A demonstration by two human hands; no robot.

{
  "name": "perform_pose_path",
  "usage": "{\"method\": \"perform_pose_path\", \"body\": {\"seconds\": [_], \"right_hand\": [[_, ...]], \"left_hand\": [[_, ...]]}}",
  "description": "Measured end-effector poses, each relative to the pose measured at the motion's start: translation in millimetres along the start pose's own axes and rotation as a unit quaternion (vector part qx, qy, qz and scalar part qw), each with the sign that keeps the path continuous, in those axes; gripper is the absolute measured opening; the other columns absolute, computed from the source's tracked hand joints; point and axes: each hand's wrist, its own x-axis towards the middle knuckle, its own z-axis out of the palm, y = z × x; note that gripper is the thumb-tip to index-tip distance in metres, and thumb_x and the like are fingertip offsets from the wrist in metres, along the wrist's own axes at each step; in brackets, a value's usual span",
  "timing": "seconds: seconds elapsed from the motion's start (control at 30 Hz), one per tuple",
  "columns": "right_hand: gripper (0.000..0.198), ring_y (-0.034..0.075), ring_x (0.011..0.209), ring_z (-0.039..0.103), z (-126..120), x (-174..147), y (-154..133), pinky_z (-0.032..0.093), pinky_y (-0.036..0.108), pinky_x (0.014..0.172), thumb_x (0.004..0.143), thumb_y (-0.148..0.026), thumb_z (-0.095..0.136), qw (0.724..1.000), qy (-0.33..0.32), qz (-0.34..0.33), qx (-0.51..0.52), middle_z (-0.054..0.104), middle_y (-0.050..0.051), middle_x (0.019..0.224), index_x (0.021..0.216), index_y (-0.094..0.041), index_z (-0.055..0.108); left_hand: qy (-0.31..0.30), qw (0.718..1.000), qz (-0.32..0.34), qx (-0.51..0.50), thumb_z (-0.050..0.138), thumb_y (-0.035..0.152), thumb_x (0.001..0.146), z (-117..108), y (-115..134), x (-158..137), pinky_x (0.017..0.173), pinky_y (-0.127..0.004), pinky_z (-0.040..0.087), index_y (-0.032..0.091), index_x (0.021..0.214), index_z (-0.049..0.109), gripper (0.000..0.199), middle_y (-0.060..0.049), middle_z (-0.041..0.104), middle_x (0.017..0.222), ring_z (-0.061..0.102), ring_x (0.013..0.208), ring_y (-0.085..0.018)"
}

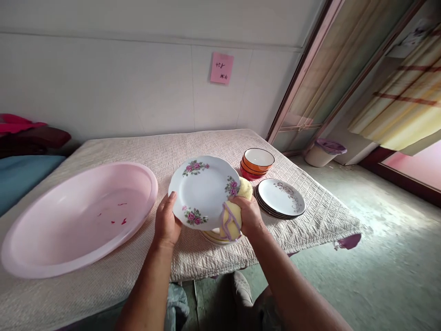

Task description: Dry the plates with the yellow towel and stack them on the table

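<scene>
A white plate [206, 191] with pink rose clusters and a wavy rim is held up in front of me, tilted toward the camera. My left hand [167, 220] grips its left edge, thumb on the face. At the lower right edge, my right hand [248, 212] is closed on a yellow cloth [231, 220] with purple trim, pressed against the rim. Below the held plate, partly hidden, sit other plates [215, 237] on the covered table. Right of my right hand is a stack of dark-rimmed plates [280, 197] with a floral pattern.
A large pink basin [79, 220] stands on the quilted table cover [165, 142] at left. Stacked orange and red bowls [258, 163] are at the back right. A pink note [222, 68] is on the wall. A bin [324, 152] stands on the floor at right.
</scene>
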Motion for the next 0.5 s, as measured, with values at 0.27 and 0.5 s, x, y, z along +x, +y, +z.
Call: {"method": "perform_pose_path", "body": {"seconds": [0.27, 0.5], "right_hand": [[0.038, 0.019, 0.064, 0.066, 7, -4, 16, 0.055, 0.032, 0.060, 0.065, -0.024, 0.072, 0.995, -0.054, 0.006, 0.083, 0.073, 0.001, 0.083, 0.102, -0.020, 0.066], [0.044, 0.022, 0.075, 0.070, 32, -23, 47, 0.057, 0.031, 0.066, 0.066, -0.030, 0.074, 0.985, -0.041, 0.044, 0.161, 0.074, 0.003, 0.087, 0.107, -0.018, 0.062]], "left_hand": [[0.101, 0.993, 0.057, 0.006, 0.066, 0.041, 0.081, 13, -6, -11, 0.089, -0.036, 0.053, 0.016, 0.118, 0.065, 0.045, -0.009, 0.073, 0.104, 0.069, 0.093, -0.023], [0.118, 0.987, 0.032, -0.105, 0.057, 0.049, 0.087, 23, -21, -17, 0.094, -0.039, 0.051, 0.019, 0.129, 0.059, 0.052, -0.012, 0.066, 0.124, 0.064, 0.110, -0.027]]}}
